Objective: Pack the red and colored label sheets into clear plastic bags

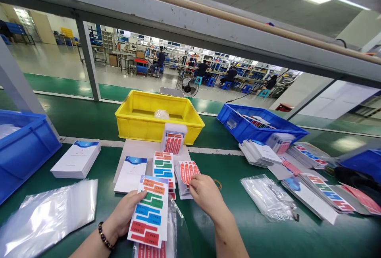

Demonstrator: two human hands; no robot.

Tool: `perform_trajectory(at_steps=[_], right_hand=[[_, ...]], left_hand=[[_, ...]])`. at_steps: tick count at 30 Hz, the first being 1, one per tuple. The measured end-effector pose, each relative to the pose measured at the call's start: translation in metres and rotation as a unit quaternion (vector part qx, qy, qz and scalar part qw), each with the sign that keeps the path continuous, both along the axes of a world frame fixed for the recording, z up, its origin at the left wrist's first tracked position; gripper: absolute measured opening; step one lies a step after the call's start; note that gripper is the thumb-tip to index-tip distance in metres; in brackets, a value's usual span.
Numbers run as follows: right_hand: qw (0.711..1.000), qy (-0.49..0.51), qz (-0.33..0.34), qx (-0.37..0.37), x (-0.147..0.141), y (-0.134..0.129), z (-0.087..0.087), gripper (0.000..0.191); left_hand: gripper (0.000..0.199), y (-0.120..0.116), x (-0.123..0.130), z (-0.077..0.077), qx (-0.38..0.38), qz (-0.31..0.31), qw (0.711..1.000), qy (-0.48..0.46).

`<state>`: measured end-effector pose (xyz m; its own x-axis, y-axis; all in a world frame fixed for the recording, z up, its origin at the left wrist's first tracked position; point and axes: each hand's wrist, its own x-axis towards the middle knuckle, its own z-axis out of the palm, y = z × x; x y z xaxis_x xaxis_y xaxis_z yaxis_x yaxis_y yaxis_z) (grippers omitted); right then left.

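My left hand (126,212), with a beaded bracelet at the wrist, grips a printed label sheet (150,212) in orange, green, blue and red, with more paper behind it. Below that sheet, a clear plastic bag and a red-printed sheet (150,251) partly show. My right hand (205,192) pinches the edge of a red sticker sheet (190,170) on top of a small stack. Just left of that stack lies a pile of multicoloured label sheets (163,166). A stack of white booklets (131,172) with blue tops sits further left.
A yellow bin (157,129) stands behind, with a bagged pack (173,141) leaning on it. Blue bins (247,129) flank the bench. Clear bags (59,206) and a booklet stack (76,158) lie left; more clear bags (268,196) and paper stacks (327,194) lie right.
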<state>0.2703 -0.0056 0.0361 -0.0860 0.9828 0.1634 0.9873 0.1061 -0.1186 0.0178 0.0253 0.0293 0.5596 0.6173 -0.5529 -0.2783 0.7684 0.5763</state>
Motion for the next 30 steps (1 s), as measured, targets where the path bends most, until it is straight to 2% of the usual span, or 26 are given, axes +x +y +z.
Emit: perform_trajectory(at_steps=[4, 9, 14, 18, 22, 25, 27, 29, 30], right_hand=[[0.999, 0.027, -0.02, -0.033, -0.005, -0.002, 0.007, 0.006], [0.997, 0.07, -0.01, -0.04, 0.002, 0.003, 0.009, 0.023], [0.993, 0.112, 0.0, -0.048, 0.007, 0.005, 0.005, 0.025], [0.991, 0.126, -0.002, -0.052, 0.007, 0.004, 0.008, 0.022], [0.989, 0.14, 0.011, -0.048, 0.008, 0.001, 0.009, 0.003], [0.989, 0.145, 0.019, -0.035, 0.014, 0.0, 0.003, 0.025], [0.989, 0.142, 0.028, 0.014, 0.017, -0.001, 0.001, 0.029], [0.98, 0.143, 0.043, 0.131, 0.013, -0.003, 0.001, 0.028], [0.966, 0.147, 0.054, 0.204, 0.007, -0.004, 0.004, 0.028]], left_hand=[[0.037, 0.0, -0.001, -0.005, 0.009, -0.016, 1.0, -0.016], [0.038, -0.001, -0.002, -0.005, 0.009, -0.033, 0.999, -0.02], [0.036, -0.001, -0.001, 0.002, -0.006, -0.03, 0.999, -0.012], [0.037, -0.001, -0.001, 0.0, -0.008, -0.028, 0.999, -0.014], [0.037, 0.0, -0.001, -0.006, -0.005, -0.021, 1.0, -0.018], [0.036, -0.001, -0.001, -0.007, -0.007, -0.007, 1.0, -0.02], [0.034, -0.001, 0.0, -0.006, -0.01, 0.006, 1.0, -0.018], [0.031, -0.001, 0.001, -0.004, -0.012, 0.018, 1.0, -0.012], [0.029, -0.001, 0.002, -0.004, -0.01, 0.023, 1.0, -0.011]])
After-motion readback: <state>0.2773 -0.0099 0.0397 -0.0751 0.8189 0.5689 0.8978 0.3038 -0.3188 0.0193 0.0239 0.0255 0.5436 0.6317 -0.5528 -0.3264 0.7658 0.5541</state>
